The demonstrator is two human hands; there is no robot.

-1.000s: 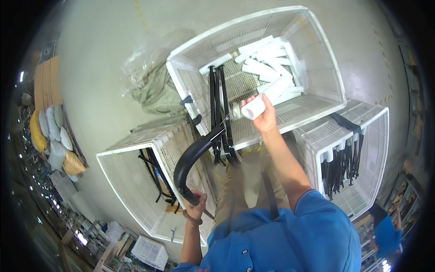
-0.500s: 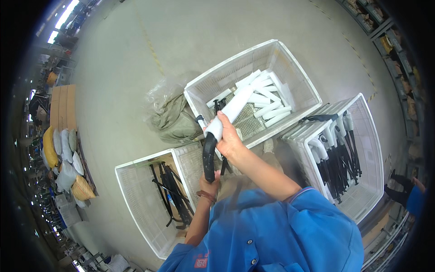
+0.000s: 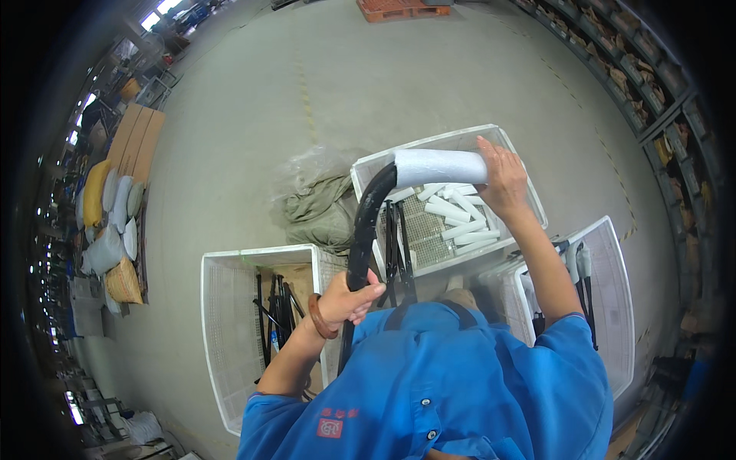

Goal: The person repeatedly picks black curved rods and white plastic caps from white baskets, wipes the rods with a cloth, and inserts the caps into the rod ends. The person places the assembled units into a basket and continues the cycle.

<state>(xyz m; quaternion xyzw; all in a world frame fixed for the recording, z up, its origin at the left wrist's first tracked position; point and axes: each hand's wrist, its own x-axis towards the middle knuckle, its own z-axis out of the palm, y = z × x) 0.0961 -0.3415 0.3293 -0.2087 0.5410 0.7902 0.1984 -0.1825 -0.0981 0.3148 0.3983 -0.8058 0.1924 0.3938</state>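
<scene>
Clerk: Left hand?
Checker: Left hand (image 3: 349, 297), closed round the lower length of one bent black tube (image 3: 371, 208).
Clerk: Right hand?
Checker: Right hand (image 3: 504, 176), well apart from the left; fingers extended, touching the right end of one white sleeve (image 3: 438, 167). Sleeve's other end sits at the tube's upper end.
Clerk: Beneath?
Checker: One white mesh crate (image 3: 491, 242), holding loose white sleeves (image 3: 464, 218); black rods (image 3: 394, 244) at its left end.
Clerk: Either side?
Checker: Left crate (image 3: 227, 337), black rods inside; right crate (image 3: 615, 307), black rods with pale tops.
Clerk: Surface and room?
Checker: Grey floor (image 3: 429, 77), grey-green cloth (image 3: 322, 213), yellow sack (image 3: 96, 195) leftward, stocked shelving (image 3: 644, 100) rightward, orange pallet (image 3: 402, 9) at far edge.
</scene>
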